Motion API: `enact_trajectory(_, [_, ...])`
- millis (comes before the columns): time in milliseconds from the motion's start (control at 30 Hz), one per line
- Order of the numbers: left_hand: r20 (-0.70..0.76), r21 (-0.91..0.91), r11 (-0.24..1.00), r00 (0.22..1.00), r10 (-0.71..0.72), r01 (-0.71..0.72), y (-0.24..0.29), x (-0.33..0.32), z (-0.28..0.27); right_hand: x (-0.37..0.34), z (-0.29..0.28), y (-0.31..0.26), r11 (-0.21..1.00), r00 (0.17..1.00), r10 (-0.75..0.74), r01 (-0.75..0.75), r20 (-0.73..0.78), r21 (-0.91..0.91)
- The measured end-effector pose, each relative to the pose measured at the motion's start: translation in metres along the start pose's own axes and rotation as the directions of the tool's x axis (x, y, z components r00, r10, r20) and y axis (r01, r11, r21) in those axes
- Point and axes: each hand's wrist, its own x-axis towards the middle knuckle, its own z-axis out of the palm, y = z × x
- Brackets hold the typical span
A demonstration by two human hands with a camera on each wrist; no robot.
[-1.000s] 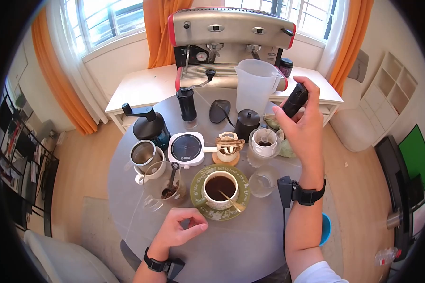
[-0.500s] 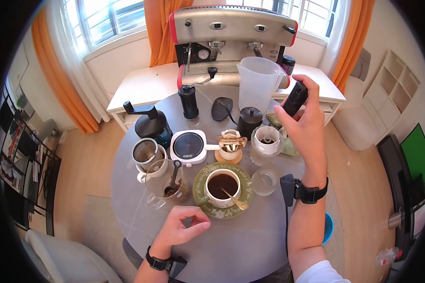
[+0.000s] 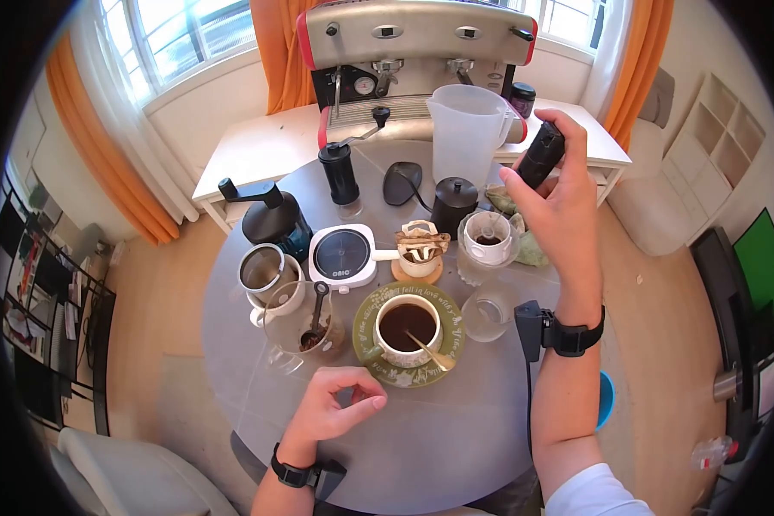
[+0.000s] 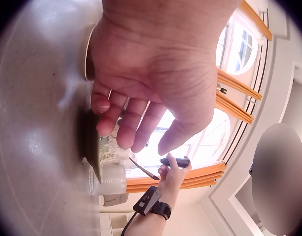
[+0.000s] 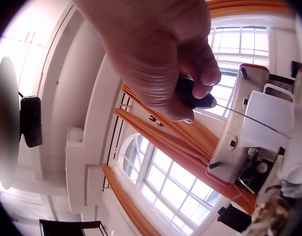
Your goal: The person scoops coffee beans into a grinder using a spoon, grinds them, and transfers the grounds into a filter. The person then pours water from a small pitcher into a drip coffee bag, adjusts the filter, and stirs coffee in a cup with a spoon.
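In the head view my right hand [image 3: 563,198] grips a black handheld device [image 3: 542,155] above the table's right side. A thin metal rod [image 5: 249,119] sticks out of its end in the right wrist view. My left hand [image 3: 334,406] hangs loosely curled and holds nothing, just in front of a green saucer [image 3: 366,311]; the left wrist view shows its palm and bent fingers. On the saucer stands a white patterned cup [image 3: 411,356] of dark liquid, with a gold spoon [image 3: 441,359] leaning in it. The device is apart from the cup.
Left of the saucer stand a glass vessel with a black scoop [image 3: 318,314] and a cup with a strainer [image 3: 263,268]. Behind are a white scale [image 3: 344,256], a drip-bag cup [image 3: 420,258], grinders, a kettle [image 3: 453,203], a plastic pitcher [image 3: 464,142] and an espresso machine [image 3: 417,39].
The head view has tilted slightly, so the table items sit higher in it. My right hand still grips the device, and my left hand keeps its loose curl.
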Motion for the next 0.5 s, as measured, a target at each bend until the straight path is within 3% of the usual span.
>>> enact_trajectory(500, [-0.012, -0.013, 0.999, 0.999, -0.037, 0.036, 0.0022, -0.0012, 0.0003, -0.0003, -0.0002, -0.0004, 1.0, 0.999, 0.02, -0.02, 0.033, -0.005])
